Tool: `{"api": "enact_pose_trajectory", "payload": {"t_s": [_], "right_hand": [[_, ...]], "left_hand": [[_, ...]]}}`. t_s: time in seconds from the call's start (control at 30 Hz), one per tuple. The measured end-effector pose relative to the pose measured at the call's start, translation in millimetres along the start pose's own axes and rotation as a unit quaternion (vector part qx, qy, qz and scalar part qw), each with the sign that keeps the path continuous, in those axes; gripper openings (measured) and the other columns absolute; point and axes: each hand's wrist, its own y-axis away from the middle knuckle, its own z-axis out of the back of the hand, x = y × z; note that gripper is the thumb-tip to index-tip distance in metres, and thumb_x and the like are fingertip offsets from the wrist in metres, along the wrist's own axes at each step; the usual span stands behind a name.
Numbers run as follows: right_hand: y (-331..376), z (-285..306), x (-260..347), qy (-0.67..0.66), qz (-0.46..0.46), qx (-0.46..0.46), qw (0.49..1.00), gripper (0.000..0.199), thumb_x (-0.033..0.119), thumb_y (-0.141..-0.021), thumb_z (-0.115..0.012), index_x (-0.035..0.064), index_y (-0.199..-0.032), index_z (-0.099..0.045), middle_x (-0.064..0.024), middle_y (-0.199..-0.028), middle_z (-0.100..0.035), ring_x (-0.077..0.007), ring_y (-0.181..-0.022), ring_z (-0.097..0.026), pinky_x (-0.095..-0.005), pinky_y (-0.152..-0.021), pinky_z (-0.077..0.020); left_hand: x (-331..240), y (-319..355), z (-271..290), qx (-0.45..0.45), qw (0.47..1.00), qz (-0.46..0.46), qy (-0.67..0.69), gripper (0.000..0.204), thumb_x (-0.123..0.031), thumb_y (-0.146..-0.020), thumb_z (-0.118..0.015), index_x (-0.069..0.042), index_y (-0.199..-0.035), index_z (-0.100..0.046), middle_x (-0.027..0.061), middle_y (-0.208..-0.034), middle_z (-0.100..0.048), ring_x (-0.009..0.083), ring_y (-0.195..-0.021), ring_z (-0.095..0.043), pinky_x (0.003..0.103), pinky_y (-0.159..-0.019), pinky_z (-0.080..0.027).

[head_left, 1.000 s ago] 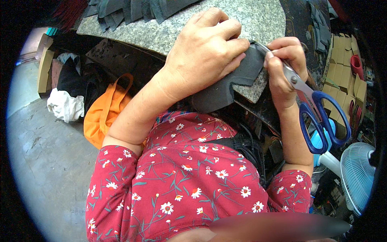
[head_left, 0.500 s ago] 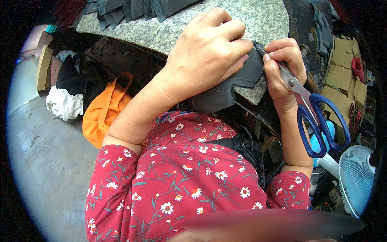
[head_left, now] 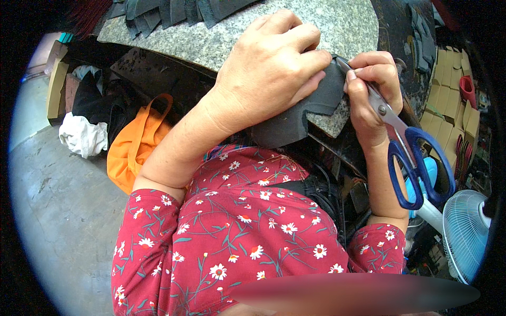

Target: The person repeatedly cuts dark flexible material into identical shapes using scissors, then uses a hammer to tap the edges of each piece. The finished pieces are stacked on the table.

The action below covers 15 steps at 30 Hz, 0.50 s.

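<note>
A dark grey-black piece of leather-like material hangs over the near edge of the grey speckled stone slab. My left hand lies curled on it, fingers bent and thumb along its surface; the fingertips are hidden. In my right hand is a pair of scissors with blue handles, gripped by the blades rather than the handles. Its pointed tips touch the upper right corner of the piece, close to my left index finger. The handles hang free beside my right wrist.
Several overlapping dark strips lie on the slab's far side. An orange bag and a white cloth are at the left. Cardboard boxes stand on the right, above a light-blue fan.
The scissors have turned slightly, their handles swinging a little to the left and down. My left hand keeps nearly the same place on the dark piece.
</note>
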Motion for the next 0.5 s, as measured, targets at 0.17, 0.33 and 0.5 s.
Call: {"api": "enact_pose_trajectory", "payload": {"t_s": [0.17, 0.33, 0.5], "right_hand": [[0.3, 0.8, 0.1, 0.015, 0.013, -0.005, 1.000, 0.020, -0.010, -0.074, -0.063, 0.0048, -0.084, -0.053, -0.0108, -0.088, -0.061, -0.0201, -0.076, -0.059, -0.0296, -0.072, -0.0492], [3.2, 0.5, -0.3, -0.048, -0.049, -0.016, 0.998, 0.021, -0.009, -0.076, -0.063, 0.0056, -0.086, -0.052, -0.0102, -0.091, -0.060, -0.0197, -0.079, -0.058, -0.0303, -0.074, -0.0482], [3.0, -0.4, -1.2, -0.027, -0.049, -0.005, 0.998, 0.020, -0.009, -0.076, -0.063, 0.0061, -0.086, -0.053, -0.0103, -0.091, -0.060, -0.0197, -0.079, -0.058, -0.0299, -0.074, -0.0481]], "left_hand": [[0.5, -0.8, -0.7, -0.010, 1.000, -0.001, 0.003, 0.017, -0.023, -0.071, -0.075, -0.012, -0.080, -0.066, 0.0031, -0.088, -0.058, 0.0247, -0.093, -0.058, 0.039, -0.083, -0.049], [0.4, -0.4, -0.5, -0.005, 1.000, 0.002, 0.002, 0.017, -0.024, -0.072, -0.075, -0.012, -0.080, -0.066, 0.0031, -0.088, -0.058, 0.0246, -0.093, -0.058, 0.039, -0.084, -0.049], [1.4, 0.1, -0.8, -0.003, 1.000, 0.001, 0.002, 0.018, -0.024, -0.072, -0.075, -0.012, -0.082, -0.067, 0.0032, -0.089, -0.058, 0.0245, -0.095, -0.059, 0.039, -0.084, -0.049]]}}
